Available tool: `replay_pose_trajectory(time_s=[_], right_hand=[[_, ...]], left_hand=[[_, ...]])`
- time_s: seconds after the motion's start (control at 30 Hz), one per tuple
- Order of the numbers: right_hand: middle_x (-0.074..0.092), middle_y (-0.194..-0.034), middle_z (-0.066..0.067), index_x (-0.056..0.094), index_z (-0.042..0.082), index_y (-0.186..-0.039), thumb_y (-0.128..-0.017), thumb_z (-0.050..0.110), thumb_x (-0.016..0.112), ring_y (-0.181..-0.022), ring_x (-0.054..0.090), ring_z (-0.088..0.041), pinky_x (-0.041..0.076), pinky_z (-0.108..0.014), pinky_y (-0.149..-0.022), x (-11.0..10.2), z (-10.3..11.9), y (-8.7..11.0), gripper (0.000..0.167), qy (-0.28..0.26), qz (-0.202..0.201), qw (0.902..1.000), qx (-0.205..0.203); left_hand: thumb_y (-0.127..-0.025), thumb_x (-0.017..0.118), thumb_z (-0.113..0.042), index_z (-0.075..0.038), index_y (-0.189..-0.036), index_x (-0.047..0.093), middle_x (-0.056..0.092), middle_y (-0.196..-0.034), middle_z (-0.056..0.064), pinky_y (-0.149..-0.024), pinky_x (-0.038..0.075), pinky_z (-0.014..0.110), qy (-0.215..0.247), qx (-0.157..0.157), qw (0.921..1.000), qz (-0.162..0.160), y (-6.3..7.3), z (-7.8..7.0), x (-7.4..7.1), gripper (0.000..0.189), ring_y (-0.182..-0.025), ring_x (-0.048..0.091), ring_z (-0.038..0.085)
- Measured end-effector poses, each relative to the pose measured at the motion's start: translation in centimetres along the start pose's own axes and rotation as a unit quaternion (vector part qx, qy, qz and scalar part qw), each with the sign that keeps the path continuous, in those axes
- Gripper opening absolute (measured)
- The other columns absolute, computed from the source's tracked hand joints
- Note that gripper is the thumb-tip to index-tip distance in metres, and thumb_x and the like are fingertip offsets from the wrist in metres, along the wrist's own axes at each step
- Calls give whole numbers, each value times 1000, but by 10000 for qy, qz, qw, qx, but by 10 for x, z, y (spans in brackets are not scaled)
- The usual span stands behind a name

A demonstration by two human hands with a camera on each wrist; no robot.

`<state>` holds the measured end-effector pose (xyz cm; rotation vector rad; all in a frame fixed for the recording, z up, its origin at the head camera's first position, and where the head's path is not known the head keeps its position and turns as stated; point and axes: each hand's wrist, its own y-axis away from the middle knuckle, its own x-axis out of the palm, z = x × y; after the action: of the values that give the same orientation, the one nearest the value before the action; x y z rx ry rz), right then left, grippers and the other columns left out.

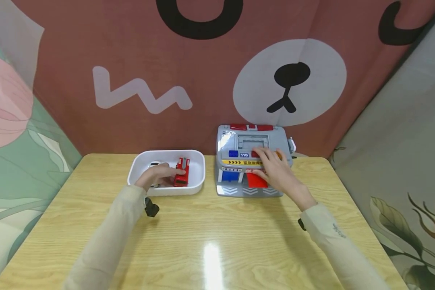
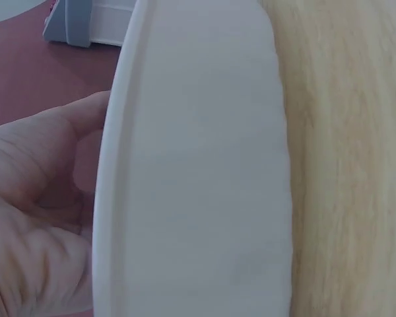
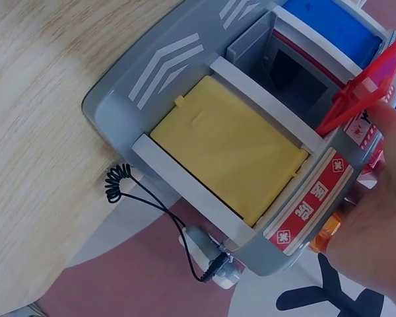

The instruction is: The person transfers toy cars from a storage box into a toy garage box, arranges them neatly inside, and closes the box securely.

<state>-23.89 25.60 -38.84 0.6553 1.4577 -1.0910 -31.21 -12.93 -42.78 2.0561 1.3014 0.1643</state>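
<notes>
My left hand (image 1: 157, 175) reaches into a white tray (image 1: 202, 173), its fingers on a red toy fire truck (image 1: 181, 177). A white toy car (image 1: 154, 164) lies beside it, partly covered by the hand. In the left wrist view the tray wall (image 2: 204, 158) hides the fingertips of the left hand (image 2: 36, 205). My right hand (image 1: 277, 171) rests over the front top edge of a grey toy rescue station (image 1: 224, 141), fingers near its row of buttons and thumb by the red door (image 1: 256, 180). That door (image 3: 369, 86) is swung up, exposing the bay behind it.
A yellow door (image 3: 228, 148) and a blue door (image 3: 333, 30) flank the raised one. On the station's side hangs a white handset (image 3: 210, 254) with a coiled black cord. A printed curtain (image 1: 137, 133) stands behind the wooden table (image 1: 188, 229).
</notes>
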Motion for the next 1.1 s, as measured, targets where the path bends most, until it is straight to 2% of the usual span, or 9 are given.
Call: replay_pose_trajectory(time_s=[0.17, 0.23, 0.33, 0.4, 0.5, 0.63, 0.73, 0.97, 1.1], right_hand=[[37, -145, -18, 31, 10, -148, -92, 41, 64, -131, 36, -36, 11, -59, -111, 1, 2, -1, 72, 51, 77, 9999, 108], [38, -145, -18, 31, 11, -148, -92, 41, 65, -131, 36, -36, 11, -59, -111, 1, 2, -2, 72, 92, 90, 9998, 134], [38, -144, -18, 32, 10, -147, -92, 41, 65, -131, 36, -36, 11, -59, -111, 1, 3, -3, 72, 118, 80, 9998, 143], [38, -144, -18, 32, 10, -147, -91, 41, 65, -131, 36, -37, 11, -59, -111, 0, 3, -4, 71, 105, 69, 9998, 140], [38, -144, -18, 32, 11, -147, -91, 41, 65, -131, 36, -36, 11, -59, -111, -1, 2, -6, 72, 73, 77, 9998, 147], [38, -144, -16, 32, 13, -148, -91, 43, 65, -131, 36, -34, 9, -57, -112, -2, 2, -6, 73, -19, 118, 9998, 148], [38, -145, -16, 31, 13, -149, -91, 43, 65, -131, 35, -34, 9, -57, -112, -2, 1, -4, 74, -103, 124, 9998, 133], [35, -149, -15, 26, 13, -153, -91, 42, 64, -135, 32, -34, 8, -57, -112, 0, 0, 2, 78, -42, 69, 9998, 168], [32, -152, -16, 22, 12, -154, -92, 43, 63, -137, 28, -35, 6, -57, -113, 0, 1, 3, 81, -50, 71, 9999, 150]], left_hand=[[-94, 58, -21, 6, -121, 29, 53, -102, 17, -72, 57, 33, 527, 103, 9983, -229, 1, 3, -4, 48, -70, 64, 18], [-95, 56, -19, 7, -125, 26, 51, -109, 19, -75, 57, 35, 729, 176, 9970, -175, 2, 3, -6, 50, -75, 65, 19], [-95, 55, -17, 9, -132, 19, 54, -110, 20, -78, 56, 37, 1057, 301, 9939, -74, 4, 2, -8, 57, -80, 66, 19], [-95, 54, -14, 12, -133, 20, 58, -107, 19, -81, 55, 40, 1327, 406, 9903, 14, 4, 0, -9, 57, -82, 67, 20], [-95, 56, -14, 10, -129, 28, 61, -106, 18, -84, 54, 41, 1620, 422, 9859, -36, 7, -2, -11, 51, -85, 67, 22], [-96, 59, -20, 7, -133, 30, 56, -115, 18, -90, 50, 42, 1930, 395, 9803, -119, 15, -3, -11, 54, -91, 65, 24], [-96, 61, -25, 7, -137, 28, 52, -119, 18, -92, 48, 42, 2093, 495, 9765, -153, 23, -1, -9, 62, -93, 64, 24], [-97, 61, -22, 14, -134, 38, 67, -103, 15, -86, 52, 39, 2329, 1225, 9647, 12, 41, 7, 4, 57, -86, 69, 24], [-97, 60, -24, 15, -136, 34, 64, -107, 15, -80, 55, 35, 2368, 1322, 9625, 83, 49, 10, 8, 61, -86, 68, 23]])
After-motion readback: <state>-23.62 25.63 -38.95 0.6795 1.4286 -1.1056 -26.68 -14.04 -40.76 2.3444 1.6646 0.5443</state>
